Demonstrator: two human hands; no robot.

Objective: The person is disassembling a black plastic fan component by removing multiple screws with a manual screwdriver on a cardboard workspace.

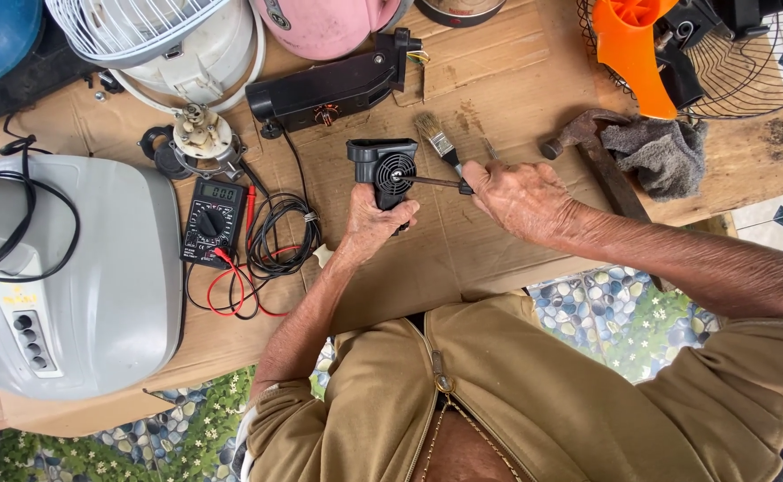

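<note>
Black motor housing (382, 170) with round vented grille, held upright near the middle of the worktop (498, 80) on flattened cardboard. Left hand (375, 223) wrapped around its lower part, fingers closed tight on the body. Right hand (521, 196) closed on the handle of a screwdriver (431, 181), shaft lying level and tip set at the centre of the grille. Judged from this: fastener work at the grille in hand, housing not yet opened, no loose screws visible beside it.

Just behind the right hand, a small paintbrush (436, 138) lying flat. Toward the right edge, a hammer (601, 156) with its handle partly under a grey rag (659, 152). At the far right corner, a wire fan guard (766, 62) with an orange blade (641, 49) resting in it. Behind the housing, a long black casing (329, 89) with wires showing at one end.

Left of the housing, a digital multimeter (215, 219) with red and black leads (262, 259) coiled alongside. Beyond it, a bare fan motor (199, 134) below a white fan body (195, 54). At the left edge, a large grey appliance (79, 277). No true containers in view apart from the guard cradling the blade; contents of closed casings not visible.
</note>
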